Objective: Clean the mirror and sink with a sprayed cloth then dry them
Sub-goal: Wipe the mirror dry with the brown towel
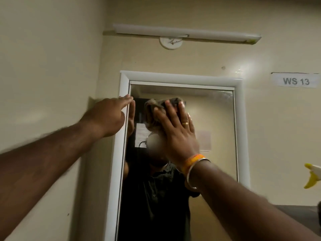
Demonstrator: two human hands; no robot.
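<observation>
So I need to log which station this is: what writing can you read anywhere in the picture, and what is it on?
"WS 13": on a white paper label stuck to the wall, right of the mirror.
Sheets of paper reflected in the mirror: any print on them is too blurred to read.
Nothing legible on the light fitting above, the cloth, or the yellow spray nozzle.
</observation>
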